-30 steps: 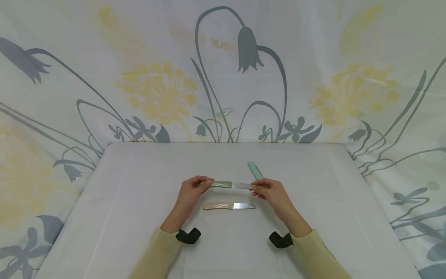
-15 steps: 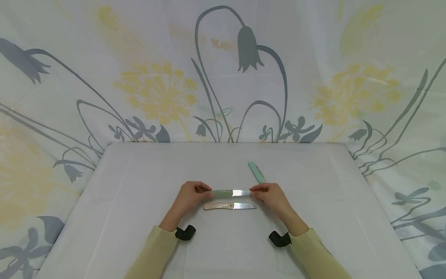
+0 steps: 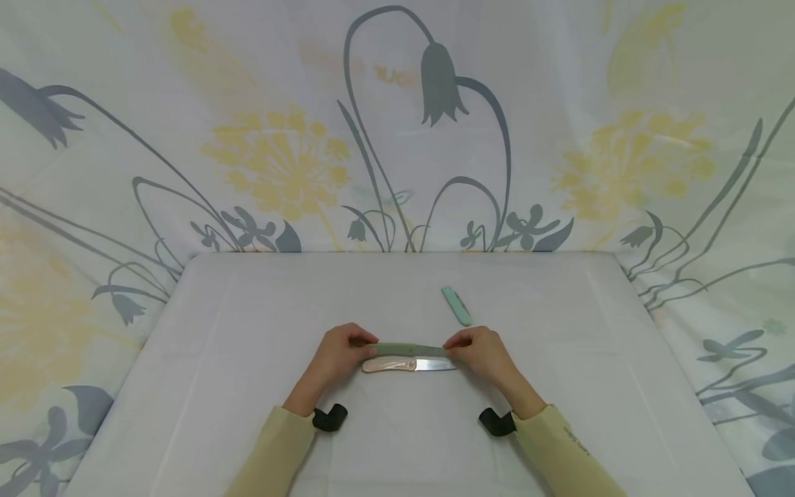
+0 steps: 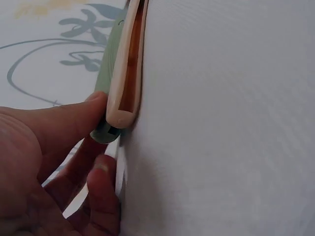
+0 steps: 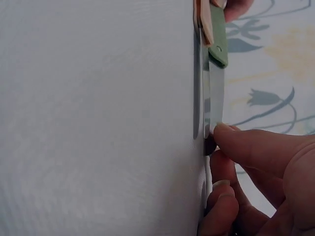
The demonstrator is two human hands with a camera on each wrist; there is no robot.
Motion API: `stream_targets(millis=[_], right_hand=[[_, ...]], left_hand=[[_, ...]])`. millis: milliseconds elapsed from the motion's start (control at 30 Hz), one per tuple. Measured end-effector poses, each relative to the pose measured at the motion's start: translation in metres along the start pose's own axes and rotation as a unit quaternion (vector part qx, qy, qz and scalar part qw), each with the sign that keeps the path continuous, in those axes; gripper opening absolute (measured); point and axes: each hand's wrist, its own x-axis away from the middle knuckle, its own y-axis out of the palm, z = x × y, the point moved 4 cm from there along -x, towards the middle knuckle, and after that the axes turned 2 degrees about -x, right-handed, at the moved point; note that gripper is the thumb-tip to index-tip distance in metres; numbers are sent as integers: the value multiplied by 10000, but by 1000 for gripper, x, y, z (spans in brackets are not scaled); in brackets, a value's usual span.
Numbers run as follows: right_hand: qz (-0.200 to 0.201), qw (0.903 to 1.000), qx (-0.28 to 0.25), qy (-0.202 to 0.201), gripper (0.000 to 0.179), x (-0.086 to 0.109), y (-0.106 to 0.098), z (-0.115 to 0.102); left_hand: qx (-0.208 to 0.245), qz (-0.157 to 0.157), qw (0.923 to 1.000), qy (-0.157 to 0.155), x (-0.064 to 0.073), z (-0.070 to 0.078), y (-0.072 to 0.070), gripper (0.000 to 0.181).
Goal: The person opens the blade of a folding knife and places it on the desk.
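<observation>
The green knife (image 3: 395,349) is unfolded and lies almost level from left to right, just behind the pale pinkish knife (image 3: 389,364) on the counter (image 3: 267,290); whether the two are touching, I cannot tell. Its handle is a soft green, with shallow carved lines and a small round rivet near the blade, and its narrow blade looks dull grey from above. The pinkish knife lies parallel and is also unfolded; its handle has a wavy, shiny pattern, a long slot with brownish inside, and a bright blade which points to my right. Farther back, near my right hand (image 3: 482,351), a mint folding knife (image 3: 457,306) rests folded and slanted. With my left hand (image 3: 344,346) I pinch the handle end of the green knife, the thumb on the side nearer to me, while the lower fingers are bent beneath. My right hand pinches the blade at its tip between thumb and fingertips, and its other fingers curl close to the counter. Both my forearms come from the near edge and lean inward, in pale yellow sleeves (image 3: 273,449), and a black piece (image 3: 331,417) sits at the inner side of each wrist.
</observation>
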Motion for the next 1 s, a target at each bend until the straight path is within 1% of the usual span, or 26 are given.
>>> stream_targets(millis=[133,367,500,600,767,867,1000], right_hand=[[-11,10000,81,-45,6,1,1,-2],[18,9999,105,-106,6,1,1,-3],[75,9999,-15,-140,9,1,-2,2],[73,9997,-193,-110,11,-1,-5,7],[-41,9980,-632,-55,15,-1,-10,10],[161,9957,-904,104,16,-3,-14,9],[664,9918,-1041,324,16,-9,-24,12]], left_hand=[[-236,32,9997,46,2,0,-1,10],[-277,-8,9996,15,2,0,-2,13],[-189,-32,9998,70,1,-1,-3,17],[-31,-55,9999,94,1,-1,-5,18],[121,-25,9999,1,0,-1,-8,16],[166,55,9998,-30,-2,-2,-7,17],[198,99,9997,-73,-7,1,-6,18]])
